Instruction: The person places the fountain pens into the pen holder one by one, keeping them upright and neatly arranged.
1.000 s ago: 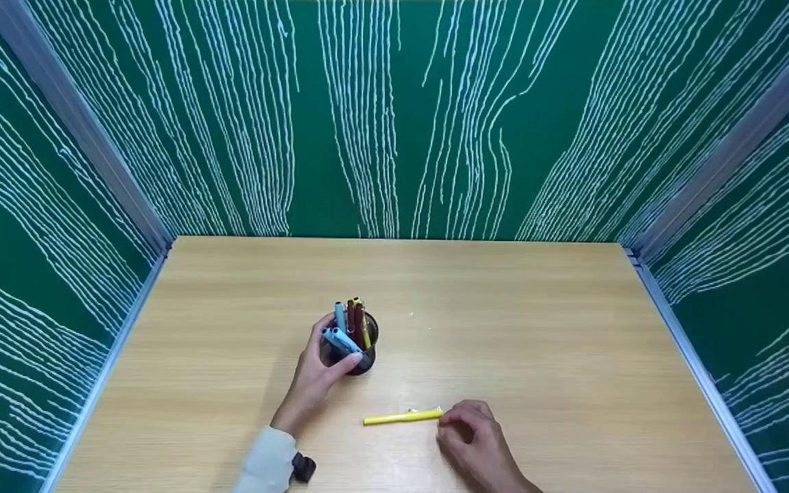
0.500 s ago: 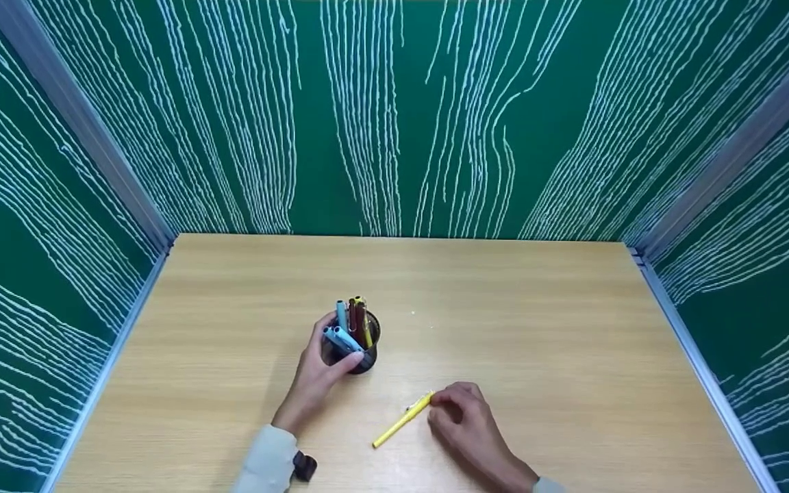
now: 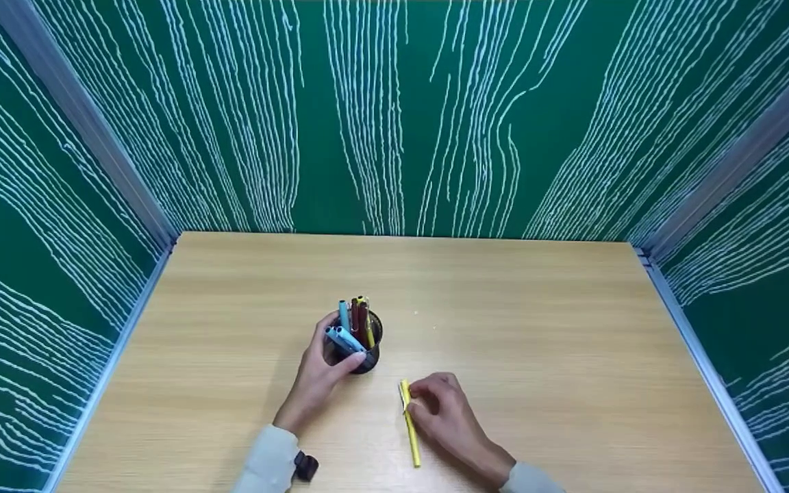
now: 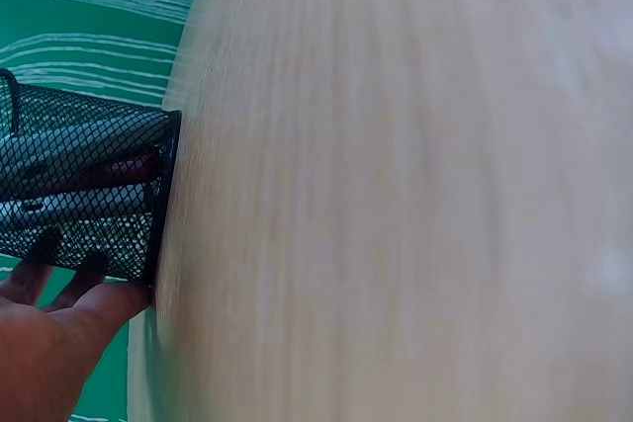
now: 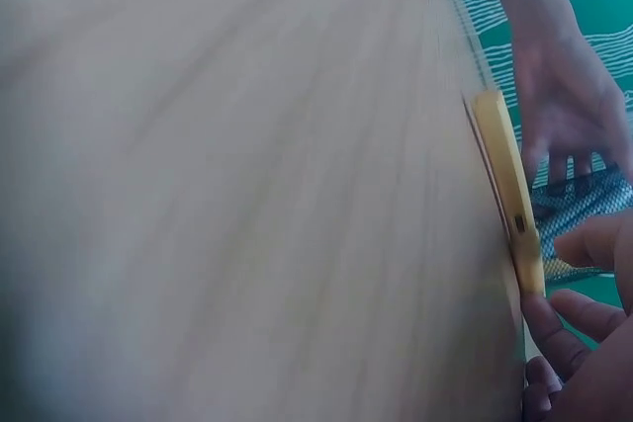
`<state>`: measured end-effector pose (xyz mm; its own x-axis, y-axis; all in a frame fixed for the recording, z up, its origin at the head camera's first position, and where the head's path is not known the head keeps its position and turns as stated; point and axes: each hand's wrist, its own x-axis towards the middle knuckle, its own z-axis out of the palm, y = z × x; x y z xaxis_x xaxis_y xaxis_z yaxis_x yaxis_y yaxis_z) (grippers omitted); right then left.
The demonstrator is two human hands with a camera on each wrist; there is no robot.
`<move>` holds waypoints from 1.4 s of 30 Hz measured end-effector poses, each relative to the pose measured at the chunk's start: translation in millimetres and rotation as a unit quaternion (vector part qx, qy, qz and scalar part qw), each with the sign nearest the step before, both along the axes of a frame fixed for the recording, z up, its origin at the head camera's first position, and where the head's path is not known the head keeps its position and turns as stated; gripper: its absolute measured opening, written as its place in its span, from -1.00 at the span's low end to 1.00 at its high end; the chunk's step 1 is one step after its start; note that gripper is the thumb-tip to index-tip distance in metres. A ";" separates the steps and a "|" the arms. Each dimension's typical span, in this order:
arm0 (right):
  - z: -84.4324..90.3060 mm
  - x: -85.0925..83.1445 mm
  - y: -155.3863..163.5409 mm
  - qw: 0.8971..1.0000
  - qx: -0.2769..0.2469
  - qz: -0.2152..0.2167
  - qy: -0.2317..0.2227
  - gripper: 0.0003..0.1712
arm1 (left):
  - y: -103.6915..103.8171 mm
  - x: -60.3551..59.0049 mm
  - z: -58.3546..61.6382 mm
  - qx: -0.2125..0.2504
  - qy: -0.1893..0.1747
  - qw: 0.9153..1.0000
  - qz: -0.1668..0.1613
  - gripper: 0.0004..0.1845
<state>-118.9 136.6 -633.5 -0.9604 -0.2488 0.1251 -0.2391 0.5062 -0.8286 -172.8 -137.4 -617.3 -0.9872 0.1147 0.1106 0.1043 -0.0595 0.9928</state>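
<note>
My left hand (image 3: 317,380) grips a black mesh pen holder (image 3: 368,364) left of the table's middle, thumb in front and fingers round the far side. In the left wrist view, its mesh wall (image 4: 109,244) stands on the table. Light blue pens (image 3: 345,338), dark red pens (image 3: 360,320) and a yellow one stick up out of it. My right hand (image 3: 451,414) is at the clip end of a yellow pen (image 3: 412,438) lying on the table, pointing away from me. In the right wrist view, fingertips touch the pen's end (image 5: 532,269), with the thumb just beside it.
The wooden table (image 3: 538,329) runs back to green walls (image 3: 422,137) with wavy white lines. Grey metal posts (image 3: 86,123) stand at the corners. A dark wrist device (image 3: 306,468) sits by the left sleeve.
The yellow pen has turned from lying crosswise to pointing away from me, as my right hand moved left and slightly forward. My left hand stays on the pen holder.
</note>
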 end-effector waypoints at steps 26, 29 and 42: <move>-2.6 11.6 -16.3 0.993 0.105 0.013 0.053 -0.72 | -0.1 3.7 -0.6 -0.017 -0.017 1.000 0.010 -0.04; -1.5 12.6 -17.9 0.988 0.135 0.001 0.068 -0.74 | 0.2 4.3 -0.1 -0.018 -0.016 1.000 0.012 -0.05; 5.4 7.0 -17.0 0.984 0.157 -0.014 0.088 -0.78 | 0.2 1.2 1.3 -0.039 -0.016 0.999 0.015 -0.05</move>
<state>-111.9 119.6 -628.1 -0.9379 -0.2759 0.2105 -0.3470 0.7393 -0.5771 -171.6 -137.1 -616.0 -0.9932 0.0928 0.0699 0.0721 0.0203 0.9972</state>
